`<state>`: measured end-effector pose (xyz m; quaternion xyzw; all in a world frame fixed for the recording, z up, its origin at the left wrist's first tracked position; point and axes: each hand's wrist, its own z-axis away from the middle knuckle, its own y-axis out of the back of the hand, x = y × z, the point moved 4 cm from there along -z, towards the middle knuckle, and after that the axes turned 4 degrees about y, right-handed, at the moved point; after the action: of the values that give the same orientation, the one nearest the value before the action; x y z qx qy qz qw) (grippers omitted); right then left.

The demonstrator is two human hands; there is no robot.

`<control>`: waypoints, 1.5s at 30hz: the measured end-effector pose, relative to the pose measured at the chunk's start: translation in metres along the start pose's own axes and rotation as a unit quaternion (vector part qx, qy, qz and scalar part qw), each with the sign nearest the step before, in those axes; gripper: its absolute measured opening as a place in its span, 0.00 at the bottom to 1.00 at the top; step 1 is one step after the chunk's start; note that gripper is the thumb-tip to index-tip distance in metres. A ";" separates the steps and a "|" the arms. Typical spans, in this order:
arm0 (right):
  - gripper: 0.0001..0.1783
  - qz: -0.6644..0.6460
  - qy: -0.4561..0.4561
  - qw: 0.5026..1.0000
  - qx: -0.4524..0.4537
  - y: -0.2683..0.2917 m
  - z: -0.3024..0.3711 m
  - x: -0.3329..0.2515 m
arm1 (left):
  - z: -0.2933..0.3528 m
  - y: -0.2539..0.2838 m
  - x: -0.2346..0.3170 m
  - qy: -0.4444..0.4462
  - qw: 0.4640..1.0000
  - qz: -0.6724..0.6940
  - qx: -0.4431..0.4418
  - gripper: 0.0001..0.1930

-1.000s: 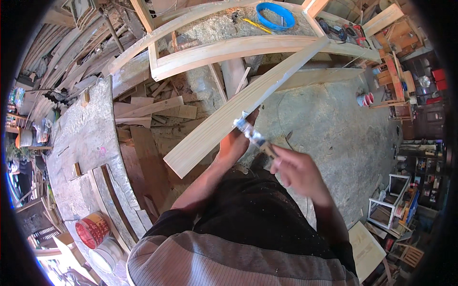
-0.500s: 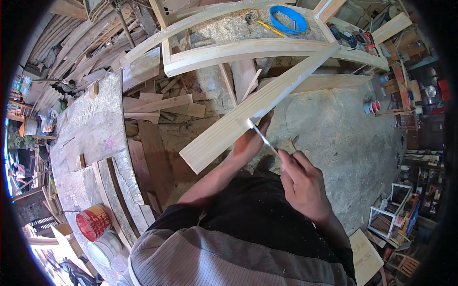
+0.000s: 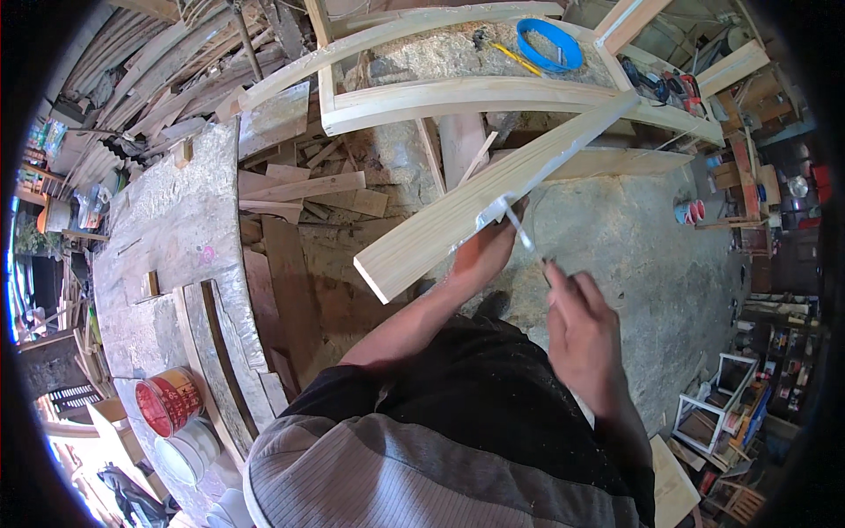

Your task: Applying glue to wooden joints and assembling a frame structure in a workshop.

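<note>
The plank (image 3: 458, 209) hides most fingers of the left hand (image 3: 482, 257). In the right hand (image 3: 581, 327), what is probably a brush (image 3: 521, 231) is blurred. The upper edge cuts off the wooden frame (image 3: 475, 95); the red item (image 3: 691, 87) near its right end is too small to tell.

Blotchy grey workshop floor (image 3: 660, 308)

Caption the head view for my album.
Left hand under a pale board, right hand holding a white-smeared brush at its edge.
</note>
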<state>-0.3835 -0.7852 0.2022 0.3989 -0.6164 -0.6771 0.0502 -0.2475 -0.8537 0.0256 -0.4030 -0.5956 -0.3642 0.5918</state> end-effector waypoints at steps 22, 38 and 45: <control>0.30 -0.074 0.089 0.991 -0.062 -0.016 0.012 -0.058 | -0.009 0.006 0.013 -0.034 0.991 -0.128 0.017 0.20; 0.30 0.019 0.155 0.985 -0.069 -0.019 0.014 -0.071 | -0.013 0.009 0.012 -0.003 0.998 -0.060 -0.017 0.21; 0.31 0.145 0.134 0.980 -0.027 -0.017 0.013 -0.059 | -0.012 0.011 0.007 -0.041 0.996 -0.079 0.005 0.18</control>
<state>-0.3444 -0.7379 0.2146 0.3906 -0.6373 -0.6191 0.2409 -0.2323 -0.8596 0.0320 -0.3659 -0.6514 -0.3899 0.5383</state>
